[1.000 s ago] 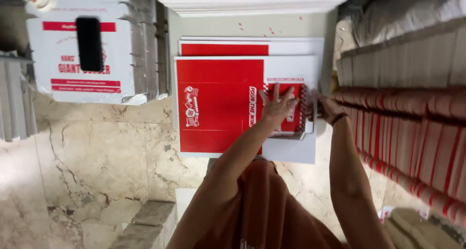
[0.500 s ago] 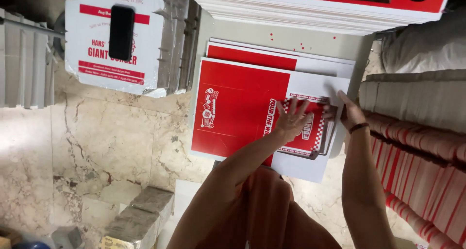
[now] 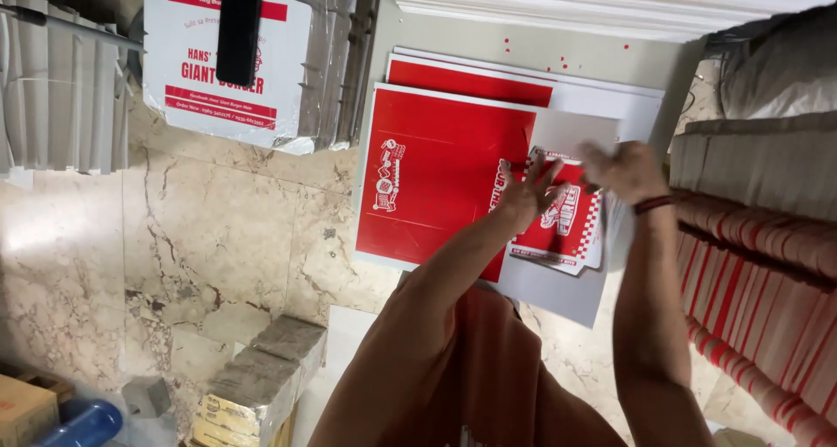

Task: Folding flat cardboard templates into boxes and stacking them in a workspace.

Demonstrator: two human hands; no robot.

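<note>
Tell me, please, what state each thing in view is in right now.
Left hand: fingers spread, pressing on the small red printed card.
Right hand: blurred, lifted over the card's right edge.
Small red printed card: flat on the sheets.
Large red sheet: lying flat, unfolded.
Black phone: face down on a white box.

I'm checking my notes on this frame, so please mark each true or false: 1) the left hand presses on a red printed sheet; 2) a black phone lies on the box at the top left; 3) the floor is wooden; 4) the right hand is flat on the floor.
1) The left hand lies spread on a red printed sheet: true.
2) A black phone lies on the white printed box: true.
3) False: the floor is veined marble.
4) False: the right hand, blurred, is raised above the sheets.
</note>
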